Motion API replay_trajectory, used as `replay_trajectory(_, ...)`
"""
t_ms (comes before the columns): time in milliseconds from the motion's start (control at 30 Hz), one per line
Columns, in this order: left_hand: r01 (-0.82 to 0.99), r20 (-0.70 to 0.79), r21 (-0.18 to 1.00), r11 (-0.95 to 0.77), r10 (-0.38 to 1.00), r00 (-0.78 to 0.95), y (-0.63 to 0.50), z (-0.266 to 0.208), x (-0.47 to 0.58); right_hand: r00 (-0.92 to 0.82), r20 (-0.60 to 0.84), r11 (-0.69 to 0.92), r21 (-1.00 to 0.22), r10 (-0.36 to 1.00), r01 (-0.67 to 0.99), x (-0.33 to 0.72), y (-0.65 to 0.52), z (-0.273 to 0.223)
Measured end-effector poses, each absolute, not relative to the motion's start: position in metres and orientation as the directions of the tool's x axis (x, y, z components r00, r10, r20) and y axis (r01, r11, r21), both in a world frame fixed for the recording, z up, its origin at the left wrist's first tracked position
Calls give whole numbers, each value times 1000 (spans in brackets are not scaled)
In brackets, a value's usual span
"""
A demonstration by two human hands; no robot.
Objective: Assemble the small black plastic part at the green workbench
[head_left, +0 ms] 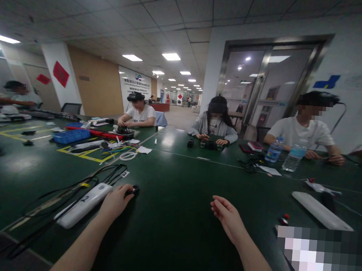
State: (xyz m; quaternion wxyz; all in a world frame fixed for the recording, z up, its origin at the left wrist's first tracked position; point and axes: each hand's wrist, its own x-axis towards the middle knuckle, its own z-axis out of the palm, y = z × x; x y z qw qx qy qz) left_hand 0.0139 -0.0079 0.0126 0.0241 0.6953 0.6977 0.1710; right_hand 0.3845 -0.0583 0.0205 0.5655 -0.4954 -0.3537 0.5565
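My left hand [120,197] has its fingers closed on a small black object [135,190] at the table, left of centre. The object's kind is too dark and small to make out. Right beside that wrist lies a white power-strip-like bar [84,205] marked with a 2, with black cables [103,172] around it. My right hand [227,217] is over the right part of the dark green table [170,230]. Its fingers are curled and pressed together, and nothing shows in them.
Across the table, several people sit with headsets. To the left are a blue tray [72,136] and loose cords. Two water bottles [294,156] stand at the right, beyond a long white bar [321,210]. A blurred-out patch [324,263] covers the lower right corner.
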Motion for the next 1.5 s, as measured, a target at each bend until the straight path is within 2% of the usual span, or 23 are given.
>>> replay_trajectory(133,939,173,341,-39,985,-22,-4,9,8,138,-114,-71,-956,984,-285,385,-55,12)
replay_trajectory(267,935,170,349,-60,985,-1,-3,7,6,115,-105,-68,-956,988,-284,388,-54,7)
replay_trajectory(467,927,139,364,86,980,-145,0,9,10,94,-97,-67,-957,991,-283,388,-57,10)
replay_trajectory(600,930,159,353,104,973,-169,10,10,14,95,-99,-67,-953,991,-294,387,-59,15)
replay_trajectory(700,924,88,376,69,990,-110,14,14,33,99,-102,-68,-951,990,-300,386,-59,16)
replay_trajectory(867,868,15,488,-94,995,99,14,21,96,106,-91,-54,-948,990,-314,388,-57,12)
replay_trajectory(967,816,-31,566,-119,986,166,17,20,136,114,-86,-44,-943,990,-331,388,-56,10)
replay_trajectory(1167,682,16,704,-198,964,264,9,6,184,154,-93,-31,-931,984,-363,387,-52,7)
replay_trajectory(1333,562,64,751,-345,886,459,-6,2,190,183,-99,-27,-932,978,-363,388,-49,2)
replay_trajectory(1500,512,74,780,-360,865,496,-5,1,190,207,-95,-19,-939,974,-342,388,-48,0)
